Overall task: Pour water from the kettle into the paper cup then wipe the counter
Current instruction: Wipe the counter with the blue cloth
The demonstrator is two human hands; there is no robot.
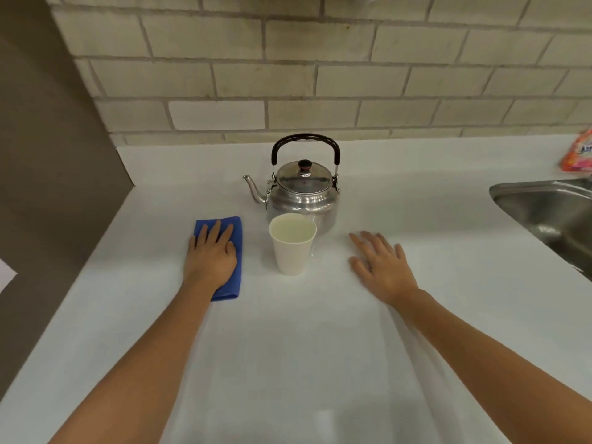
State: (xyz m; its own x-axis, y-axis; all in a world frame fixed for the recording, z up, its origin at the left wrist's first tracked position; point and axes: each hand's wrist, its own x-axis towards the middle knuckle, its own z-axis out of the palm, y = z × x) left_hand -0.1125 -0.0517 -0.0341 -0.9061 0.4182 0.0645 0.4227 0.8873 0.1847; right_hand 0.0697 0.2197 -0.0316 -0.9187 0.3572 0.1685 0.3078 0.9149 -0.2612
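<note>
A steel kettle (304,190) with a black handle stands upright on the white counter (320,331), its spout pointing left. Just in front of it stands a white paper cup (293,251), upright, its inside pale. A folded blue cloth (235,238) lies flat to the left of the cup. My left hand (211,254) rests palm down on the cloth with the fingers spread. My right hand (381,264) lies flat on the bare counter to the right of the cup, fingers apart, holding nothing.
A steel sink (551,213) is set into the counter at the right. An orange-pink packet (579,155) sits behind it. A brick-tiled wall (288,75) runs along the back, and a brown panel (48,155) closes the left side.
</note>
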